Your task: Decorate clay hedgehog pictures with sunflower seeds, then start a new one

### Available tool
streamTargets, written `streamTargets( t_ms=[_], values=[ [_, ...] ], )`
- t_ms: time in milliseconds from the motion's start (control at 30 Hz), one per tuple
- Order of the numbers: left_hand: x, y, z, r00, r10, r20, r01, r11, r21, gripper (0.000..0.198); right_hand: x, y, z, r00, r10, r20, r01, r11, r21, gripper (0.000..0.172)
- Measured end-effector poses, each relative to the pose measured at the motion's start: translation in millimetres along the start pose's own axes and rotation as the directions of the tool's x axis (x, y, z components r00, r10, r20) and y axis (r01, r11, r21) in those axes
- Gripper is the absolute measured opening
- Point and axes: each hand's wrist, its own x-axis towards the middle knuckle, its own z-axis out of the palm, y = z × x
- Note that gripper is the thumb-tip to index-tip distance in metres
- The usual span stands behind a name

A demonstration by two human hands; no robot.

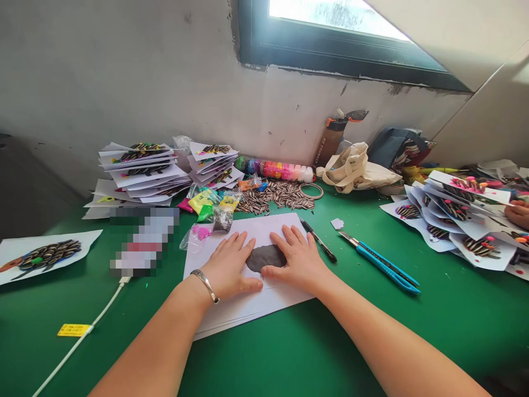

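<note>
Several stacked sheets of white paper (231,314) lie in front of me on the green table. On the top sheet is a flattened dark grey oval of modelling clay (264,258). My left hand (231,267) rests on the paper at the clay's left edge, fingers spread, a silver bracelet on its wrist. From the other side my right hand (300,256) lies over the clay's right edge, thumb along its lower rim, fingers apart. Neither hand grips anything. Small bags of coloured clay (206,203) sit at the paper's top left corner, and a black pen (319,241) lies by its right edge.
Sunflower seeds (276,196) are heaped behind the paper. A blue utility knife (380,262) lies to the right. Seed-decorated cards are stacked at left (144,176) and right (454,215), where another person's hand (518,214) shows. A white cable (105,311) crosses the left side.
</note>
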Motion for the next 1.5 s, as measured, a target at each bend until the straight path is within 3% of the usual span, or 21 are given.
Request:
streamTargets(
  t_ms=[433,600,1133,1500],
  values=[
    [0.8,-1.1,2.3,1.000,0.005,-0.007,-0.005,1.000,-0.007,0.097,-0.8,-10.8,6.4,0.999,0.040,-0.003,-0.040,0.999,-0.034,0.083],
    [0.2,0.1,1.2,1.000,0.002,-0.008,-0.002,1.000,-0.010,0.097,-0.8,-12.7,5.5,0.999,0.046,0.006,-0.045,0.998,-0.048,0.091],
    [-1.5,0.8,0.5,1.000,0.002,-0.013,-0.002,1.000,-0.027,0.097,-1.3,-25.9,-2.3,0.999,0.051,0.018,-0.050,0.996,-0.081,0.089],
    [-1.9,0.9,1.4,0.999,0.010,-0.034,-0.012,0.998,-0.060,0.095,-1.6,-28.0,7.0,0.999,0.041,-0.002,-0.041,0.997,-0.067,0.076]
  ],
)
